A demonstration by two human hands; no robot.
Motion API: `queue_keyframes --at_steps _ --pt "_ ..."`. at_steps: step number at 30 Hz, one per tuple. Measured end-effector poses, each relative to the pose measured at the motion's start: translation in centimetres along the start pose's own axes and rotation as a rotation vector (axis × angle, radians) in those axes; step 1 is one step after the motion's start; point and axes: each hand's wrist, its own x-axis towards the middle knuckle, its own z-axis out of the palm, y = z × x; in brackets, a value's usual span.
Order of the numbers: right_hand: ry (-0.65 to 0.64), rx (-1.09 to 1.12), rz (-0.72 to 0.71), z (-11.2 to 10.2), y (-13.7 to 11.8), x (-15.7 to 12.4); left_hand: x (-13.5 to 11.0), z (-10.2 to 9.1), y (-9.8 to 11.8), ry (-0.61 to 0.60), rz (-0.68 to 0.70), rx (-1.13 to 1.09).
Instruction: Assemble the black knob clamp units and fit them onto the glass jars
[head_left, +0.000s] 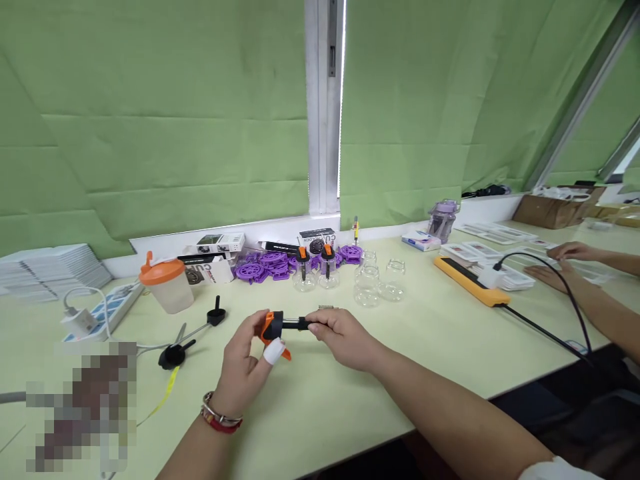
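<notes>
currently, left hand (pixel 243 363) and right hand (pixel 343 339) grip an orange-black top (pixel 278 324); behind, two capped jars (pixel 312 281) contain black stems (pixel 328 267).

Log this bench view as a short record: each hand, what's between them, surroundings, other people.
Left hand: holding an orange-and-black top, white wrap on thumb
Right hand: pinching the black end of a rod
Between hands: rod, level, in line with the top
Behind hands: two jars with orange tops, purple parts, uncovered clear jars
Left side: cup with orange lid
Right side: yellow power strip
Other people: bare forearms at far right
</notes>
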Motion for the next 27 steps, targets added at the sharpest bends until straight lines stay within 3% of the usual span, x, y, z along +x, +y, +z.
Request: queue_keyframes --at_steps 3,6,8,11,18,27 --pt "-0.073 0.208 0.198 0.5 2.0 0.3 0.0 0.9 0.1 -0.089 -0.204 -0.076" --pt "-0.105 0.294 0.279 1.5 4.7 0.6 0.1 1.6 0.2 -0.168 -0.408 -0.076" --pt "-0.076 0.33 0.323 2.3 6.3 0.6 0.2 1.9 0.1 -0.225 -0.471 -0.015" --pt "-0.022 0.356 0.346 3.1 7.5 0.7 0.3 2.2 -0.3 -0.258 -0.485 0.088" --pt "-0.001 0.291 0.367 3.1 7.3 0.8 0.0 2.8 -0.6 -0.3 -0.474 0.19" --pt "-0.017 0.273 0.375 4.0 7.8 2.0 -0.4 3.2 -1.2 -0.259 -0.464 0.255"
